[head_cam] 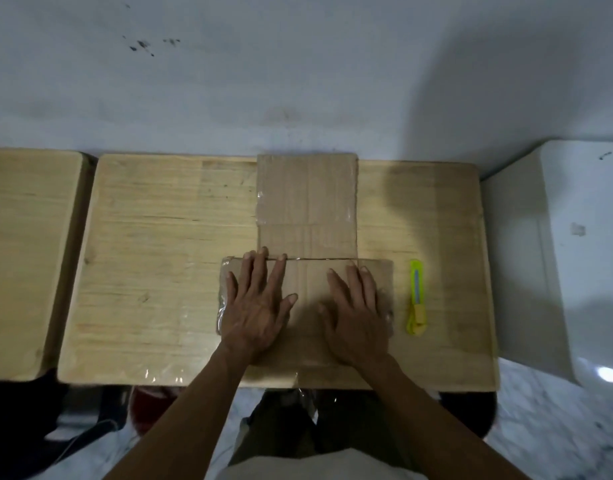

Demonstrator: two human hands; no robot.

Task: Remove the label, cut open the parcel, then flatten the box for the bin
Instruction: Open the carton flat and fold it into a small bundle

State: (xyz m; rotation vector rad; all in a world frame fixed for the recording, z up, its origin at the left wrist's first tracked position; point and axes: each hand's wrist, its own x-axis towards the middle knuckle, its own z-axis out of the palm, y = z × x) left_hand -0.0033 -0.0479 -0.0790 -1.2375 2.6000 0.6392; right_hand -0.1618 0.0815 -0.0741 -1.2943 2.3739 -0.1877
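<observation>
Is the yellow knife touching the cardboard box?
Apart. In the head view, the knife lies to the right of the flattened box, with a strip of bare wooden table visible between them.

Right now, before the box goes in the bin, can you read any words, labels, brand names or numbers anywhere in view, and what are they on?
None can be read.
Flattened cardboard box: plain brown card and clear tape, no label or print showing.
Yellow utility knife: no brand or marking can be made out; too small and blurred.
Wooden table and white wall: only grain and dark smudges, no text.
Left hand and right hand press flat on the card, hiding part of it.
</observation>
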